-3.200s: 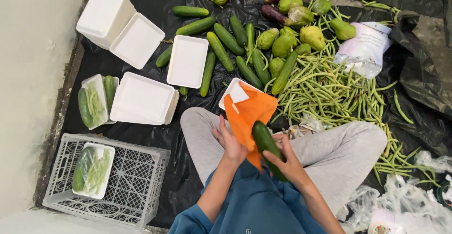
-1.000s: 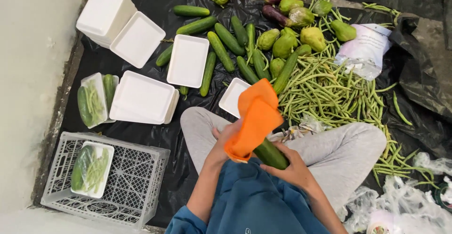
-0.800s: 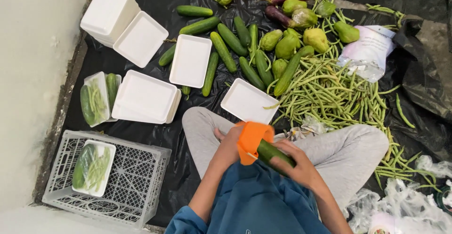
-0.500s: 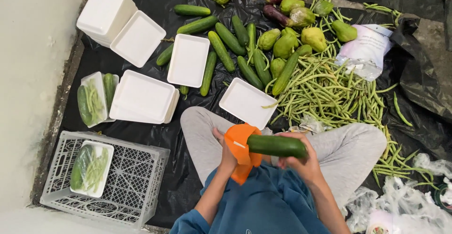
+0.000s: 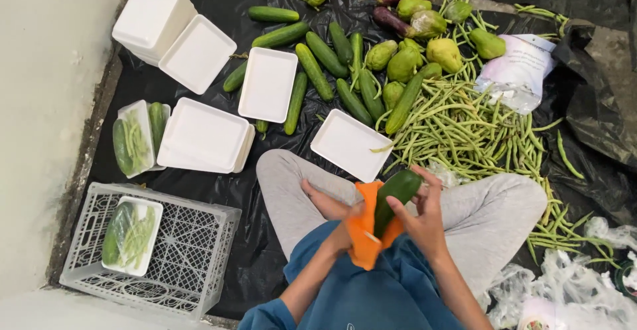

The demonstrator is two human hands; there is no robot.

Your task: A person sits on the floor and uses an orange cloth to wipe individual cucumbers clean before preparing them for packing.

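Cross-legged on a black plastic ground sheet (image 5: 265, 257), I hold a long dark green cucumber (image 5: 396, 198) over my lap: my right hand (image 5: 424, 220) is closed around its lower half, and my left hand (image 5: 342, 234) presses a crumpled orange cloth (image 5: 363, 237) against its side. An empty white foam tray (image 5: 350, 144) lies just beyond my knees; loose cucumbers (image 5: 318, 65), pale gourds (image 5: 405, 61) and green beans (image 5: 464, 131) crowd the sheet's far edge. To my mind, the tilted cucumber could slip through the cloth into the lap, or a hard rub could bruise its skin.
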